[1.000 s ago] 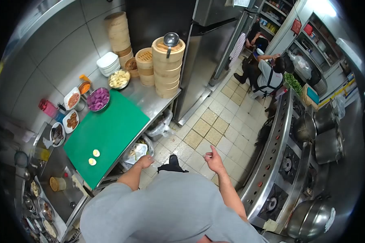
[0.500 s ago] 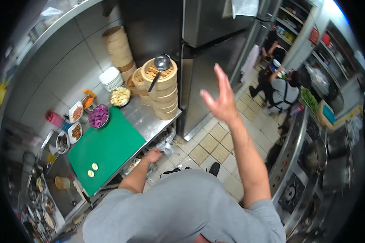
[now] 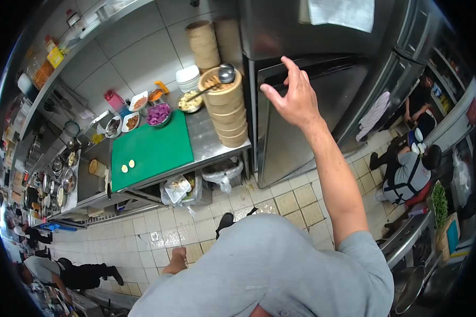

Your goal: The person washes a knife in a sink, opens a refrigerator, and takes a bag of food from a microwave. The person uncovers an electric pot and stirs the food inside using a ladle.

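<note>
My right hand is raised in front of a steel fridge, fingers apart and nothing in it. Low at my left side is my left hand, partly hidden by my body, its fingers hard to make out. On the steel counter a green cutting board bears two egg halves. Bowls of purple cubes and pale yellow pieces stand behind it. A ladle rests on stacked bamboo steamers.
Bin bags hang under the counter. Two people sit or crouch at the right; another person is at the lower left. A stove edge with greens lies right. A towel hangs beyond the fridge.
The view has swung, bringing more floor at the left into sight. My right hand is still raised, now before the fridge door. My left hand has drawn back from the counter's edge toward my body.
</note>
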Demonstrator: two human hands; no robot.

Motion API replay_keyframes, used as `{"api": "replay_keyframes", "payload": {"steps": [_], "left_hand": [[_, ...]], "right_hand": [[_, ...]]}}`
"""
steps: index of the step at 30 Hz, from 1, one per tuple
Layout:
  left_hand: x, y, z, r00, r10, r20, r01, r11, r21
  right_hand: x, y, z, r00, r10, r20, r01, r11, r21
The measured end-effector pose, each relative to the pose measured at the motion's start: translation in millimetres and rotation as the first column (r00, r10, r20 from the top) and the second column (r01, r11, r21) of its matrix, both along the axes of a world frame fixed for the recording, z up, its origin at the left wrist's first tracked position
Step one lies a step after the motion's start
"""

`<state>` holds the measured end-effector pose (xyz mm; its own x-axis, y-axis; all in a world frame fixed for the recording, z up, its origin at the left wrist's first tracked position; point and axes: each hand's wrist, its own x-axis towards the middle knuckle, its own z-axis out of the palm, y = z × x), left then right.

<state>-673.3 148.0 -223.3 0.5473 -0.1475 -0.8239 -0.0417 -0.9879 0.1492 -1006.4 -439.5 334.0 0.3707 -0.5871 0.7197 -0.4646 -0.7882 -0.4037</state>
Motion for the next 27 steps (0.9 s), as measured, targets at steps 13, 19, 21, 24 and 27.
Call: {"api": "replay_keyframes", "payload": {"steps": [13, 19, 21, 24, 27], "left_hand": [[-122, 9, 0, 0.662, -0.733, 0.157, 0.647, 0.452, -0.614], [-66, -248, 255, 0.845, 0.123, 0.520, 0.384, 0.538, -0.751], [-102, -334, 389, 0.637, 0.187, 0.748, 0.658, 0.374, -0.654], [-111, -423, 536, 0.546, 0.288, 0.787, 0.779, 0.170, -0.603], [-144, -498, 659, 0.462, 0.467, 0.754, 0.875, -0.099, -0.475]], "right_hand": [[-392, 63, -59, 0.855, -0.045, 0.516, 0.075, 0.997, -0.037], [-532, 7, -50, 0.698, -0.563, 0.442, 0.497, 0.826, 0.267], [-572, -46, -64, 0.592, -0.546, 0.593, 0.493, 0.827, 0.270], [-617, -102, -66, 0.498, -0.648, 0.577, 0.641, 0.723, 0.258], [-624, -124, -53, 0.468, -0.625, 0.624, 0.605, 0.742, 0.290]]}}
